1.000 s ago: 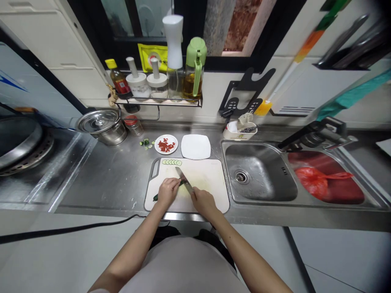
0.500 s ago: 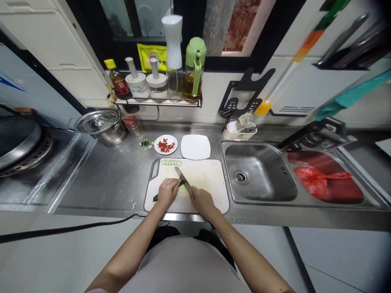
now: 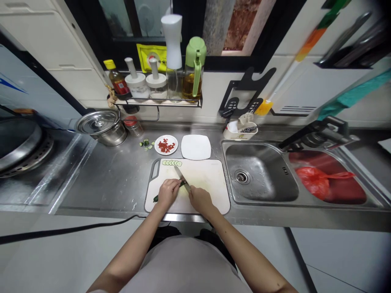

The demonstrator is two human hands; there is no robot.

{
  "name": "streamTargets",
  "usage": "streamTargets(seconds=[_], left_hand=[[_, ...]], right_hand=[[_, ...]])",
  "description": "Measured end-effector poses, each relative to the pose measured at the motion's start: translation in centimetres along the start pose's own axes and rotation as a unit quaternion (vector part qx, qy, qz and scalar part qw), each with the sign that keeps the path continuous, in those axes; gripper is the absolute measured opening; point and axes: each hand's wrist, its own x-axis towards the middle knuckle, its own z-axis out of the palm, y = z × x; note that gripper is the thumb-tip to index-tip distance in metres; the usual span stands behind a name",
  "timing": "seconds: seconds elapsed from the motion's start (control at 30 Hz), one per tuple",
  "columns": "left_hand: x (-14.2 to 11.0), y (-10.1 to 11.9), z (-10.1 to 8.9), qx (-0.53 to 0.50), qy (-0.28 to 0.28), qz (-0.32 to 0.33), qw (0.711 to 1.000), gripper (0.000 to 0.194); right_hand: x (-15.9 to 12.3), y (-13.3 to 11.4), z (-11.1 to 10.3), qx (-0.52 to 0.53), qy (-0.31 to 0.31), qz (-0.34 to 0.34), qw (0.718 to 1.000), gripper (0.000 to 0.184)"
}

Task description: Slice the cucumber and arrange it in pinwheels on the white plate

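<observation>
Here, in the head view, a long cucumber with dark green skin [image 3: 156, 199] lies slantwise on the near left part of a white, rectangular cutting board with grey edge [image 3: 210, 175]. The left hand [image 3: 167, 193] covers most of it; its fingers are bent and nearly closed, pressing the cucumber from above, with the tips just beside the blade. The right hand [image 3: 200, 199] has its fingers fully closed around the handle of a grey metal knife [image 3: 179, 173], whose blade points to the far left and crosses the cucumber's right end. Whether the edge has entered the flesh, I cannot tell.

Farther on the board, a row of thin, round, pale green slices [image 3: 172, 162] lies overlapping. Beyond the board, on the stainless steel counter [image 3: 91, 175], are a round white plate [image 3: 165, 153] with small red pieces and, to its right, an empty square white plate [image 3: 196, 147].

I judge the cucumber light and firm, with slippery cut faces; it is better held by the skin, fingertips tucked back. The slices are probably fragile and should be lifted flat.
</observation>
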Motion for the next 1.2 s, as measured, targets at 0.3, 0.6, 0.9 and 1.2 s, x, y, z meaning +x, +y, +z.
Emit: streamTargets(seconds=[0.3,0.6,0.9,1.2], left_hand=[[0.0,-0.1,0.1,-0.002,-0.001,0.000,1.000,0.020],[0.1,-0.1,0.0,-0.006,-0.004,-0.004,1.000,0.021],[0.1,0.1,-0.2,-0.002,-0.002,-0.002,1.000,0.021],[0.1,0.3,-0.3,-0.009,-0.004,-0.005,1.000,0.021]], right_hand=[[-2.3,0.9,-0.3,-0.002,-0.050,0.010,0.999,0.028],[-0.7,0.5,-0.2,-0.004,-0.027,0.000,1.000,0.030],[1.1,-0.5,0.7,-0.017,0.010,-0.012,1.000,0.030],[2.8,-1.0,1.8,-0.007,0.035,-0.016,0.999,0.028]])
